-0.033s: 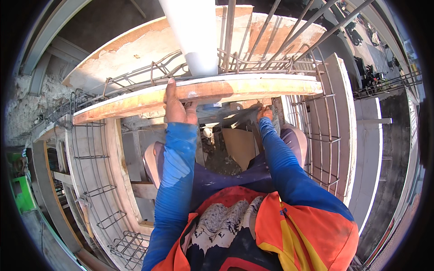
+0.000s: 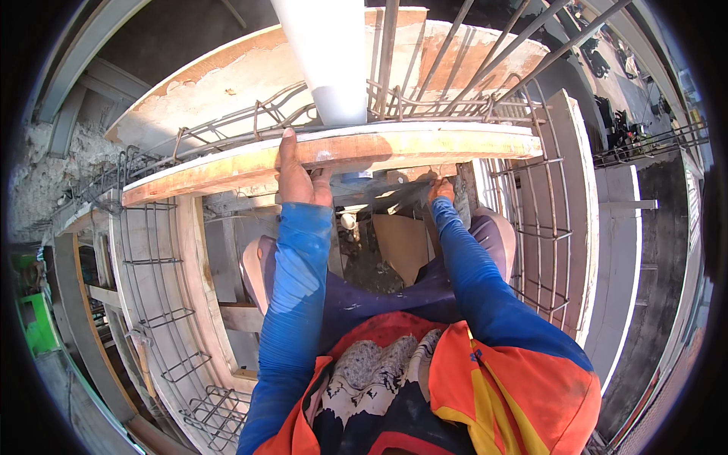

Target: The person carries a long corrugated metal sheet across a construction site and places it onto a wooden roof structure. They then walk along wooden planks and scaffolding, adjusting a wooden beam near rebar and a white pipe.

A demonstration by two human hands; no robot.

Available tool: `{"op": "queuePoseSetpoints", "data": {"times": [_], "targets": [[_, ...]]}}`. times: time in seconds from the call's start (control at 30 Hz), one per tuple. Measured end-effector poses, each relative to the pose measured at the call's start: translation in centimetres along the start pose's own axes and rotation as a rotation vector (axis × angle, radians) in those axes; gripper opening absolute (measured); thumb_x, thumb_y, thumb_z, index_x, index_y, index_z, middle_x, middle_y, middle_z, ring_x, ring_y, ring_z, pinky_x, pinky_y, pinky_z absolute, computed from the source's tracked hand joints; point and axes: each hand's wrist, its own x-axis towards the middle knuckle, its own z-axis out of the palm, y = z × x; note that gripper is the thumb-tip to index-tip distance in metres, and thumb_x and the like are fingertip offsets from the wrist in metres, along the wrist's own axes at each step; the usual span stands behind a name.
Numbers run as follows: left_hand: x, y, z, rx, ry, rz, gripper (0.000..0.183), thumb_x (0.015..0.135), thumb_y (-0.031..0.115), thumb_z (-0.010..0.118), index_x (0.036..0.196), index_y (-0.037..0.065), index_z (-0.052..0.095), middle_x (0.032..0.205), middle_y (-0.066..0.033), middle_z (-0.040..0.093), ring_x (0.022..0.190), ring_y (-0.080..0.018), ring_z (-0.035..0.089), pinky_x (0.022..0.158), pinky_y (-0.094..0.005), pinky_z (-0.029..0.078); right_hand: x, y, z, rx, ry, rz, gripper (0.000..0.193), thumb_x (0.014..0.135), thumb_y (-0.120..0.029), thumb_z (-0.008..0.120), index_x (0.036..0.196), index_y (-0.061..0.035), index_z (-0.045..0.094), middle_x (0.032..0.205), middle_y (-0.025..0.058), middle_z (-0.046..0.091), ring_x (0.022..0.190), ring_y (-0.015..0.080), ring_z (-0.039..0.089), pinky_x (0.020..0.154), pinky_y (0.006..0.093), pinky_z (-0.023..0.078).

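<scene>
A long wooden plank [image 2: 436, 147] with a pale upper face lies crosswise in front of me. My left hand [image 2: 301, 180] grips its near edge left of the middle, thumb up over the edge and fingers tucked beneath. Lower and to the right, my right hand [image 2: 441, 189] is closed below the plank's level, beside an upright wooden piece. A dark, flat strip [image 2: 390, 194] stretches leftward from that hand in the shade. What the right fingers hold is too small and shaded to name.
Behind the plank rises a thick white pipe [image 2: 326, 64], with steel bars [image 2: 485, 68] slanting up at its right. Rebar cages [image 2: 542, 227] run along formwork boards [image 2: 580, 220] on both sides. A hammer-like tool [image 2: 144, 356] hangs at left. Between my knees is a deep opening.
</scene>
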Motion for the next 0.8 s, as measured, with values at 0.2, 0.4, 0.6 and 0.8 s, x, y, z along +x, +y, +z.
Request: {"op": "queuePoseSetpoints", "data": {"times": [0.2,0.4,0.6,0.8], "targets": [[-0.1,1.4,-2.7,0.017,0.071,-0.003,0.082,0.081,0.043,0.07,0.142,0.009,0.028,0.139,-0.0191,0.028,0.131,-0.0352,0.028,0.112,-0.0507,0.023,-6.5,-9.8,-6.1,0.776,-0.4,0.056,0.024,0.089,-0.024,0.052,0.086,-0.0033,0.063,0.056,-0.0036,0.039,0.048,0.0098,0.039,0.044,0.0279,0.035],[1.2,1.0,-0.8,0.188,-0.034,-0.066,0.092,0.082,0.049,0.066,0.144,0.003,0.017,0.14,-0.0229,0.027,0.128,-0.0419,0.033,0.105,-0.0517,0.033,4.2,2.8,-3.2,0.071,0.195,-0.068,0.04,0.096,-0.04,0.045,0.091,-0.0087,0.07,0.075,0.0105,0.066,0.057,0.0217,0.061,0.053,0.035,0.051],[3.2,8.5,-6.1,0.118,-0.077,-0.18,0.076,0.082,0.038,0.069,0.135,0.0,0.031,0.13,-0.026,0.036,0.118,-0.0419,0.045,0.095,-0.05,0.046,4.9,3.2,-6.5,-0.084,0.119,-0.153,0.044,0.093,-0.043,0.048,0.108,-0.0054,0.066,0.093,0.017,0.068,0.081,0.027,0.065,0.074,0.0382,0.051],[4.2,13.4,-10.3,0.233,-0.119,-0.052,0.059,0.081,0.03,0.071,0.123,0.0,0.042,0.119,-0.021,0.046,0.108,-0.0353,0.053,0.086,-0.0459,0.053,-12.7,-13.1,-18.4,-0.299,-0.026,-0.611,0.04,0.092,-0.035,0.054,0.113,-0.001,0.061,0.11,0.0229,0.063,0.106,0.0335,0.06,0.091,0.0415,0.046]]}}
